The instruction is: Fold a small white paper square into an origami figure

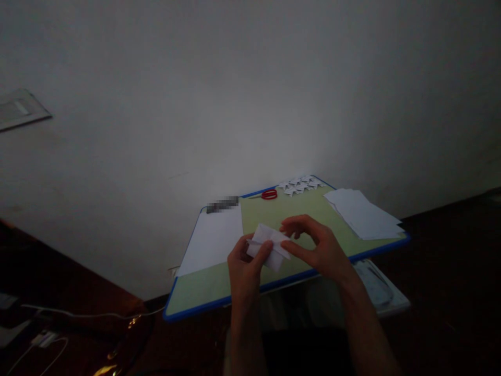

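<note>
A small folded white paper piece (270, 245) is held above the near edge of a green board with a blue rim (203, 290). My left hand (245, 269) grips its lower left side, thumb on top. My right hand (317, 245) pinches its right side with curled fingers. Both hands are closed on the paper.
A stack of white sheets (364, 214) lies at the board's right. One white sheet (215, 240) lies at its left. Red-handled scissors (268, 195) and several small folded white pieces (300, 184) sit at the far edge, against a pale wall. Cables (58, 318) trail on the dark floor at left.
</note>
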### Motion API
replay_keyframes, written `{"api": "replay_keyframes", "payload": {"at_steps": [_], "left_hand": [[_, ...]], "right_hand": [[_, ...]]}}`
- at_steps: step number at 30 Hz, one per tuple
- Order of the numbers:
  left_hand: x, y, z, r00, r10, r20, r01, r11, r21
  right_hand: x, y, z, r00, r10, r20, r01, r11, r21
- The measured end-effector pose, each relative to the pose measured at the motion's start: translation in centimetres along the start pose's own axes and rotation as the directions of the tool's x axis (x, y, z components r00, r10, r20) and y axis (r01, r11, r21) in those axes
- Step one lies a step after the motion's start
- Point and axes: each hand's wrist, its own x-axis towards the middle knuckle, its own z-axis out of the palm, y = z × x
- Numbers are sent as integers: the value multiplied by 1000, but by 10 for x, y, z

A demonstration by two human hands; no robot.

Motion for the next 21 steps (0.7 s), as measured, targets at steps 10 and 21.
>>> {"api": "replay_keyframes", "payload": {"at_steps": [10,21], "left_hand": [[-1,3,-4,988,-92,121,82,993,91],[-5,7,-7,984,-69,166,50,992,117]], "right_hand": [[-5,-2,-18,953,-211,218,241,963,-122],[-1,3,-16,966,-174,190,198,973,-115]]}}
